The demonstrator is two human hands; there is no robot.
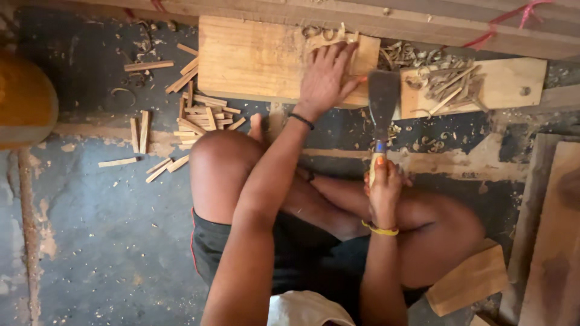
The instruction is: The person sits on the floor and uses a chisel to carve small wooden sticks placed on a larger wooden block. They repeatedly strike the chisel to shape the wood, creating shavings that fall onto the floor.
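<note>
Fingers of the left hand (pixel 326 75) lie spread, pinning what looks like a thin stick at the wooden block's (pixel 260 60) right edge. The right hand (pixel 382 187) grips a broad blade (pixel 383 99) upright just beside it.

I see my left hand (pixel 327 77) pressing flat on a thick wooden block (pixel 260 60), while my right hand (pixel 383 184) grips a broad-bladed hatchet (pixel 382 102) beside it; small split sticks (pixel 196 118) litter the dark floor (pixel 96 229)
</note>
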